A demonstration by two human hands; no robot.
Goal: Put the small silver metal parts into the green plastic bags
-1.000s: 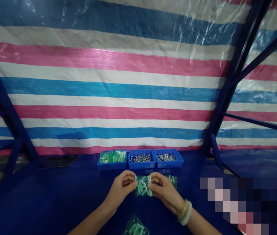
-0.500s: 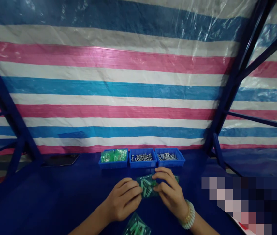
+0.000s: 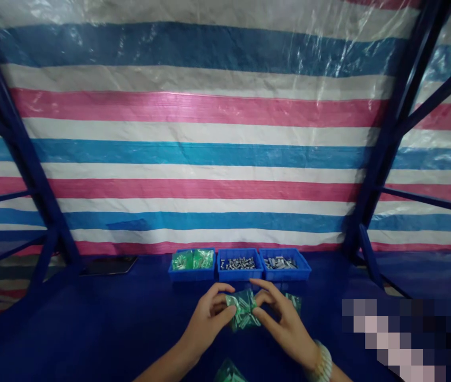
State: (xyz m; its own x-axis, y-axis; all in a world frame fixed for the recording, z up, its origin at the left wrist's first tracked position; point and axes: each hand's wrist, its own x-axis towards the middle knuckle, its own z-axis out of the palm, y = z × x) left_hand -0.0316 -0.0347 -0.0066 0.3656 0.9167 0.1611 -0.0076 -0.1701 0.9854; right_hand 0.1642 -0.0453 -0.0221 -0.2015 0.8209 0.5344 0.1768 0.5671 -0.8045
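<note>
"So, what does your left hand [image 3: 214,314] hold?"

"Your thumb and fingers pinch the left side of a small green bag [image 3: 243,315] of slim pieces, between your two hands, in front of three blue trays [image 3: 240,275]."

"And your right hand [image 3: 283,320]?"

"It pinches the bag's opposite side; another bag [image 3: 295,302] lies partly behind it on the blue table [image 3: 90,329]."

The left hand [image 3: 213,314] and the right hand [image 3: 283,317] pinch opposite sides of a green bag [image 3: 243,314] of small parts over the blue worktop [image 3: 102,323]. Beyond, three blue trays [image 3: 240,275] stand in a row before a striped sheet [image 3: 205,188].
</note>
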